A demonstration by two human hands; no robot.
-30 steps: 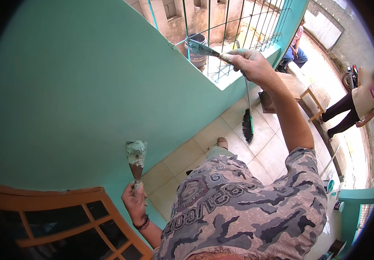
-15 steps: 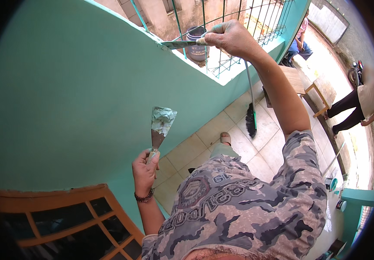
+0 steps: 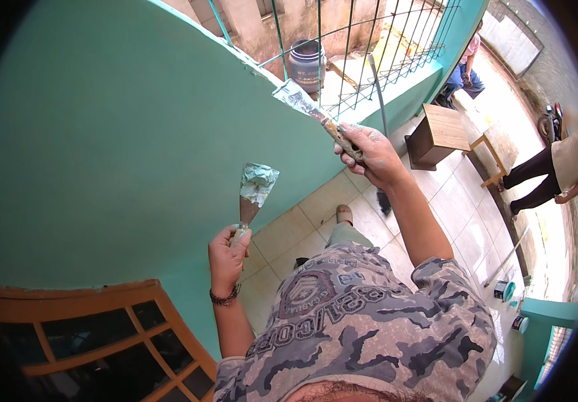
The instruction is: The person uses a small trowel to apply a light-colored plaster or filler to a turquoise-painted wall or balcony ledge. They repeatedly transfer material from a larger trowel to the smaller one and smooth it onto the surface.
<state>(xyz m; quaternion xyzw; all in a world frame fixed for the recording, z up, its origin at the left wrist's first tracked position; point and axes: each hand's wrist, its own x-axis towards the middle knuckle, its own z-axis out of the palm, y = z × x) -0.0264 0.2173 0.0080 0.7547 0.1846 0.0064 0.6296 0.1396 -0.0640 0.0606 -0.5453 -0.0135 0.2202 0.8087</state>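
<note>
In my left hand (image 3: 229, 258) I grip the handle of a putty knife (image 3: 257, 187), blade up, with a thick lump of pale green-white paste on it. My right hand (image 3: 374, 155) is closed round the worn handle of a second putty knife (image 3: 313, 112). Its paste-smeared blade points up and left, close to the white, rough edge of the window opening (image 3: 257, 67); whether it touches there I cannot tell. The green wall (image 3: 114, 147) stretches below and left of that edge. Pale smears mark the fingers of my right hand.
Green bars (image 3: 349, 53) fill the opening, with a dark bucket (image 3: 307, 67) behind them. A broom (image 3: 384, 201) leans by the wall. Right are a wooden table (image 3: 446, 127), paint cans (image 3: 504, 291) and two people, one standing (image 3: 557, 164). A wooden-framed window (image 3: 94, 335) sits lower left.
My right hand has come down and toward me from the window bars, turning its putty knife so the blade points up-left. My left hand with its knife has barely shifted.
</note>
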